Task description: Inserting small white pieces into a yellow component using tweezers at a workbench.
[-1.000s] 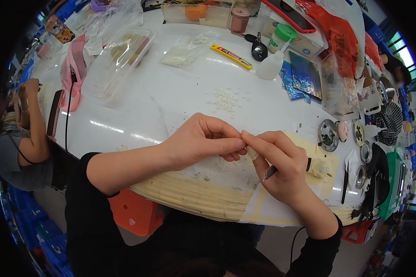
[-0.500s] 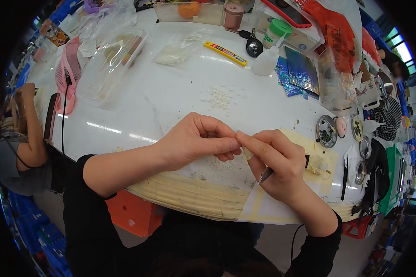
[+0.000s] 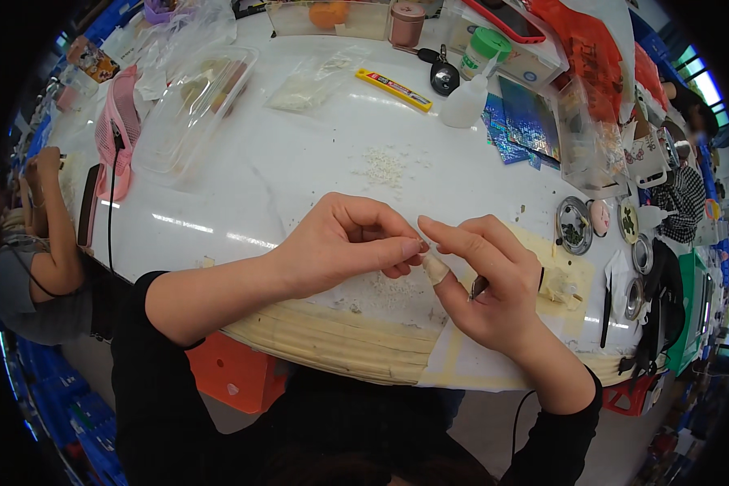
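Above the near part of the table my left hand [image 3: 344, 243] pinches thumb and forefinger together, on something too small to make out. Just beside those fingertips is my right hand [image 3: 494, 287], its forefinger lifted away from the thumb. Pale tape [image 3: 435, 270] wraps the right thumb. A slim metal tool [image 3: 479, 286] lies tucked in the right hand; its dark end shows past the back of the hand, and the rest is hidden. Beyond both hands lies a scatter of small white bits [image 3: 383, 166]. More pale crumbs [image 3: 389, 289] lie beneath them.
Across the back are a yellow narrow packet [image 3: 394, 89], a white squeeze bottle [image 3: 463, 104], a green-lidded jar [image 3: 484, 50] and shiny blue sheets [image 3: 529, 117]. A clear plastic box [image 3: 178, 121] stands left. Small metal dishes [image 3: 573, 225] sit right. Another person [image 3: 44, 243] works at far left.
My right forefinger has lifted off the left fingertips and opened away from its thumb, showing the taped thumb tip. My left hand stays almost where it was, still pinching.
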{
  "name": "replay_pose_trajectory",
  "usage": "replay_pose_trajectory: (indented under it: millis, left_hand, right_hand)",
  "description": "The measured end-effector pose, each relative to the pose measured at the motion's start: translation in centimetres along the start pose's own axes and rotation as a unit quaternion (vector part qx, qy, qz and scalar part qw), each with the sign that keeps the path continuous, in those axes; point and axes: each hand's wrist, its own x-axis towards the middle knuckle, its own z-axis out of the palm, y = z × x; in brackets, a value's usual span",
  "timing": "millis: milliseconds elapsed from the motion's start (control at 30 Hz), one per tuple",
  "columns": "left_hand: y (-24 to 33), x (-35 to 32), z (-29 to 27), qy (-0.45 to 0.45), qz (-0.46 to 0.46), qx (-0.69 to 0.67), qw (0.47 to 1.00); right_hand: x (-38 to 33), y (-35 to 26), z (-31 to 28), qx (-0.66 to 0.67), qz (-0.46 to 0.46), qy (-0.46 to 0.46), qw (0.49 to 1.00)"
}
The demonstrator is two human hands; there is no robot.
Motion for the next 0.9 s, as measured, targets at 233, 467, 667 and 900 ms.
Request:
replay_pose_trajectory:
  millis: [233,467,667,900]
  left_hand:
    - [-0.3,-0.2,0.0,0.015,0.046,0.078,0.996]
    - [-0.3,-0.3,0.2,-0.005,0.055,0.075,0.996]
    - [-0.5,-0.2,0.1,0.008,0.06,0.068,0.996]
    - [-0.6,-0.3,0.4,0.021,0.058,0.049,0.997]
  right_hand:
    - [0.5,-0.6,-0.8,-0.04,0.077,-0.066,0.994]
    - [0.0,0.2,-0.4,-0.107,0.048,-0.067,0.991]
    - [0.0,0.0,-0.5,-0.092,0.052,-0.061,0.993]
    - [-0.1,0.0,0.3,-0.006,0.012,0.021,1.0]
